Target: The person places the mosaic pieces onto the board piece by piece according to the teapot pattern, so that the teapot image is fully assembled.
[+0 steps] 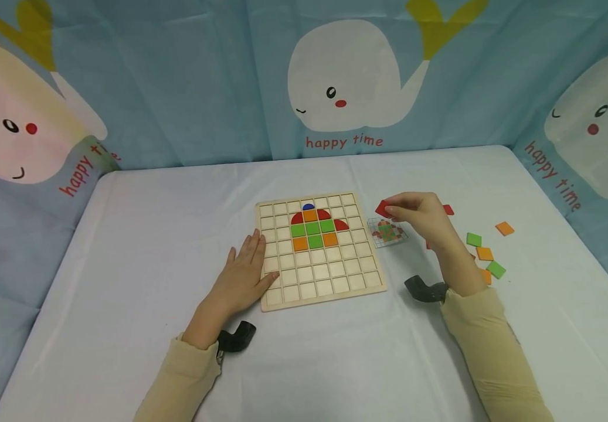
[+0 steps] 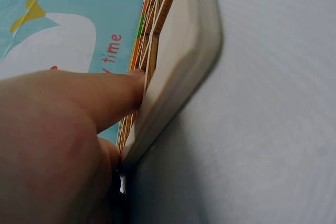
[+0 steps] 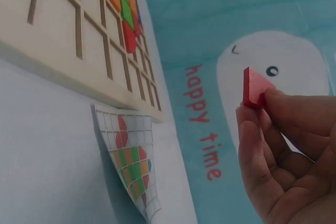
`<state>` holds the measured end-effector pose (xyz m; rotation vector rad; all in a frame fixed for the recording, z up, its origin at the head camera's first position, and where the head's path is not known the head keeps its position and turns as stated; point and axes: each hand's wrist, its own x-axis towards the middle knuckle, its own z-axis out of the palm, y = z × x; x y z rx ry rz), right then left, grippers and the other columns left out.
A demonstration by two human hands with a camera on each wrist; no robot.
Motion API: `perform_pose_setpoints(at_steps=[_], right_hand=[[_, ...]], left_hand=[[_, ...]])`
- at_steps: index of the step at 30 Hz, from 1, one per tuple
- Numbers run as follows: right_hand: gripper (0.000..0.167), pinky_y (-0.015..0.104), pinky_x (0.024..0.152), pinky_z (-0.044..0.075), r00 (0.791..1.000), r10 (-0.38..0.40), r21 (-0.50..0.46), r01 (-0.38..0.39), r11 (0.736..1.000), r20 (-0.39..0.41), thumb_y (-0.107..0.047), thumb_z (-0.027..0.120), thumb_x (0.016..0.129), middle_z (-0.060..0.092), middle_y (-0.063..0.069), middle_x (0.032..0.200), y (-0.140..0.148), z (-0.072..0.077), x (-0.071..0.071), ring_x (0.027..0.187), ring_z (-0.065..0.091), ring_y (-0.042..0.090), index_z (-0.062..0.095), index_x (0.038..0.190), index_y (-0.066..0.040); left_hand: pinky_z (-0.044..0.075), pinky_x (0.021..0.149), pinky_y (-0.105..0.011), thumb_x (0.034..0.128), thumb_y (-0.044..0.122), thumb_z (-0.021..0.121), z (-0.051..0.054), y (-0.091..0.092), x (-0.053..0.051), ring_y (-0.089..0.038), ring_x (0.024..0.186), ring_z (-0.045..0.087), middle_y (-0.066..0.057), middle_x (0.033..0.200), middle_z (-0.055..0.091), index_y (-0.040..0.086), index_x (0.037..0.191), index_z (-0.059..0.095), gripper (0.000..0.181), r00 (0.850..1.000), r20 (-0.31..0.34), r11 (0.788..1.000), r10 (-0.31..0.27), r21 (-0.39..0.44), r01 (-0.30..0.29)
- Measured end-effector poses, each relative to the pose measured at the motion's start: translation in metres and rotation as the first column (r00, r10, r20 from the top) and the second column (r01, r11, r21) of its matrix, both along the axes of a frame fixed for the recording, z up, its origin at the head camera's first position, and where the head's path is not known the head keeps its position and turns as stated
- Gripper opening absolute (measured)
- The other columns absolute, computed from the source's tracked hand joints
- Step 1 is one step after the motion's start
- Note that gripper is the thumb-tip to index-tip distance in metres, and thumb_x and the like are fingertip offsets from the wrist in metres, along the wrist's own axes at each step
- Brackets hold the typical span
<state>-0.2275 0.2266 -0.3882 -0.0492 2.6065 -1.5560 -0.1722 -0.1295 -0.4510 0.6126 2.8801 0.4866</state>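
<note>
The red tile (image 3: 254,87) is in the air above the bench (image 1: 108,281), just right of the board (image 1: 306,274) and over the far part of the picture card (image 1: 388,232). The right hand (image 1: 421,217) pinches it between thumb and fingers by its right end, which probably leaves the left end free to meet a cell first. Its bare corner points left, toward the board, and in the right wrist view a thick straight edge faces down. The part that shows runs roughly left to right; the fingers hide the rest, so I cannot tell the true long axis.

The left hand (image 1: 241,278) lies along the board's left rim, its fingers straight and close together, the thumb spread away with its tip on the near left part; this seems meant to keep the board from sliding. The board is nearly square, slightly turned, so neither axis clearly dominates.

The card lies just beside the board's right rim, likely so its coloured pattern can be compared with the set tiles (image 1: 312,228), which sit in the board's far half. The loose tiles (image 1: 485,254) are scattered on the right, apparently for easy reach by the right hand; some are partly hidden behind its wrist
</note>
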Motion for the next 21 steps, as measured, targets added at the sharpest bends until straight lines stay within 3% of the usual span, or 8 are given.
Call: perform_pose_setpoints(at_steps=[8, 15, 21], right_hand=[[0.032, 0.024, 0.081, 0.049, 1.0, 0.012, 0.001, -0.012, 1.0, 0.003, -0.02, 0.063, 0.092, 0.069, 0.007, 0.099, -0.006, -0.001, -0.004, 0.093, 0.065, 0.031, 0.064, 0.114, 0.004], [0.03, 0.034, 0.083, 0.051, 0.999, 0.019, 0.0, -0.019, 1.0, 0.033, -0.018, 0.063, 0.092, 0.067, 0.013, 0.1, -0.012, -0.004, -0.007, 0.091, 0.064, 0.029, 0.065, 0.112, 0.004], [0.028, 0.025, 0.08, 0.051, 0.999, 0.027, -0.013, -0.026, 1.0, 0.045, -0.015, 0.062, 0.092, 0.066, 0.016, 0.104, -0.015, -0.009, -0.009, 0.087, 0.066, 0.022, 0.065, 0.112, 0.005]], left_hand=[[0.009, 0.109, -0.059, 0.0959, 0.038, 0.05, 0.0, 0.0, 0.0, -0.036, 0.142, 0.007, -0.022, 0.155, 0.005, -0.009, 0.147, 0.012, 0.079, 1.0, 0.004, 1.0, 0.001, -0.003, -0.001], [0.009, 0.11, -0.059, 0.0959, 0.039, 0.05, -0.002, 0.0, -0.001, -0.036, 0.142, 0.006, -0.021, 0.155, 0.004, -0.009, 0.147, 0.011, 0.08, 1.0, 0.009, 1.0, 0.006, -0.007, -0.006], [0.009, 0.11, -0.059, 0.0959, 0.039, 0.05, -0.001, 0.0, -0.001, -0.036, 0.142, 0.006, -0.021, 0.155, 0.005, -0.009, 0.147, 0.012, 0.08, 1.0, 0.01, 1.0, 0.005, -0.01, -0.005]])
